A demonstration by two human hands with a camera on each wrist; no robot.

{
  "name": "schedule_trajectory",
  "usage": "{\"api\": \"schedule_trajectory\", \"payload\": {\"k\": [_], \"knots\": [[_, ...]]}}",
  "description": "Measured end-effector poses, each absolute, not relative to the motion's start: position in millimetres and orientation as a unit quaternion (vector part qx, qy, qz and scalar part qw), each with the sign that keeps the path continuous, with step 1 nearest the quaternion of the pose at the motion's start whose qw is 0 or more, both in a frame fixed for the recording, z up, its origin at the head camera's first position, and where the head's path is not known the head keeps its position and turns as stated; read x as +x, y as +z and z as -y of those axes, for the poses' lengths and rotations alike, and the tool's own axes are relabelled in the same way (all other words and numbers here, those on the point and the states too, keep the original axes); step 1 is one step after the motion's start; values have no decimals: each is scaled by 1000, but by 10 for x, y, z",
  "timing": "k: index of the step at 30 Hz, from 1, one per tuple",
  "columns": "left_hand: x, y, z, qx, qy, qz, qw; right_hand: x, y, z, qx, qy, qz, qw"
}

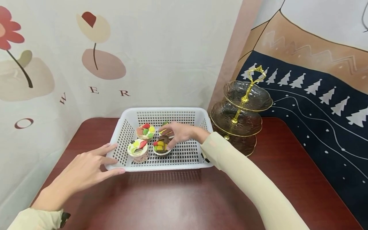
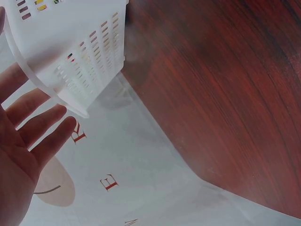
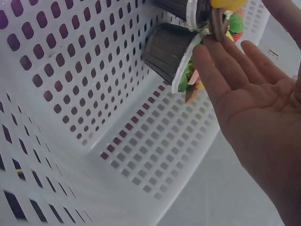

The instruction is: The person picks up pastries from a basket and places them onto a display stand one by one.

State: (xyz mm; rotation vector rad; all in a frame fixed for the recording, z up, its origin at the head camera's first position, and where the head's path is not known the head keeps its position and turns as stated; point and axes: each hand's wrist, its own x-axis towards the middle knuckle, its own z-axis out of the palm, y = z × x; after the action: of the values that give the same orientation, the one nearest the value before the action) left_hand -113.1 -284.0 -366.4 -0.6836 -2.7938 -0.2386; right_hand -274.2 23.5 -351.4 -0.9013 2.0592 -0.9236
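Inside a white plastic basket (image 1: pixel 184 166) stand several small cupcakes topped with fruit pieces. My right hand (image 1: pixel 182 132) reaches in over the chocolate cupcake (image 1: pixel 159 146) with yellow pieces. Its thumb is at that cupcake's right edge, and its fingers extend over the back right cupcake (image 3: pixel 169 54), partly hidden in the head view. In the right wrist view these fingers look loosely straight. At the left are a cream cupcake (image 1: pixel 138 150) and a fruit-topped cupcake (image 1: pixel 145 131). My left hand (image 1: pixel 89 167) has its fingers spread at the basket's left rim.
A three-tier dark glass stand (image 1: pixel 238 118) with gold edges and a gold handle is right of the basket. Both stand on a reddish-brown wooden table (image 1: pixel 161 201). Behind hang a pale flower-print cloth (image 1: pixel 166 57) and a dark cloth with white trees (image 1: pixel 325 127).
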Motion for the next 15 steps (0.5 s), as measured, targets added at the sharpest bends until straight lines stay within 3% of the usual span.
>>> {"api": "schedule_trajectory", "payload": {"k": [6,15], "knots": [[-1138,-3650,2838,-233,-83,961,122,-2743,-3573,-194,-357,-345,-792,355],[-1131,-3667,2839,-236,-86,958,137,-2687,-3613,-94,-391,-257,-828,310]]}}
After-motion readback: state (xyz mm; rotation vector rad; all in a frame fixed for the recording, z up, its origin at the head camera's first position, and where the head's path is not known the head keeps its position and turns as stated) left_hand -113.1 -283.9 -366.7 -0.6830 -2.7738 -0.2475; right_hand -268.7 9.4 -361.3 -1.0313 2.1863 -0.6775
